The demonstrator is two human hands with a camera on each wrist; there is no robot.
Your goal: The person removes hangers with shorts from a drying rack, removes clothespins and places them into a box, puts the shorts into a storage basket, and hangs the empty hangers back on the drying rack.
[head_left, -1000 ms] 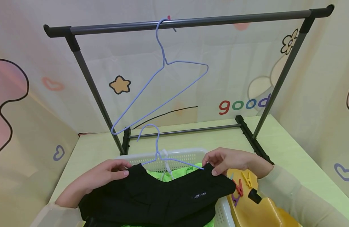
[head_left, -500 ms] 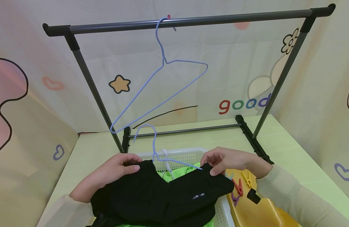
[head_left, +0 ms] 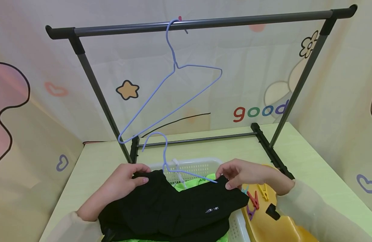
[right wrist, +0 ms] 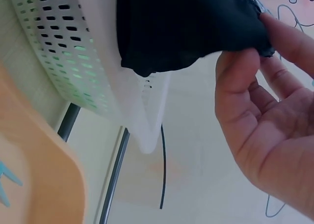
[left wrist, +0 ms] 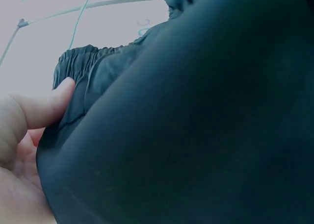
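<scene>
My left hand [head_left: 121,186] pinches the top edge of a pair of black shorts [head_left: 171,205] between thumb and fingers. In the left wrist view, the gathered elastic waistband [left wrist: 81,60] shows beside my thumb. At the opposite corner, my right hand [head_left: 246,176] pinches the waistband, with white lettering below it. A blue wire hanger [head_left: 166,151] stands behind the shorts, hook upward. Its left arm is hidden by the cloth; its right arm runs along the waistband and its tip reaches near my right fingers. The right wrist view shows the cloth [right wrist: 186,28] hanging from my fingertips.
A second blue hanger [head_left: 149,97] hangs from the black rack [head_left: 204,23]. Below the shorts, a white basket [head_left: 201,164] holds bright green cloth [head_left: 192,183]. To its right, a yellow tray [head_left: 261,228] contains several clothespins [head_left: 253,200].
My left hand has moved right and slightly up with its corner of the shorts, covering the hanger's left arm. The hanger hook shifted slightly left. My right hand stays almost in place.
</scene>
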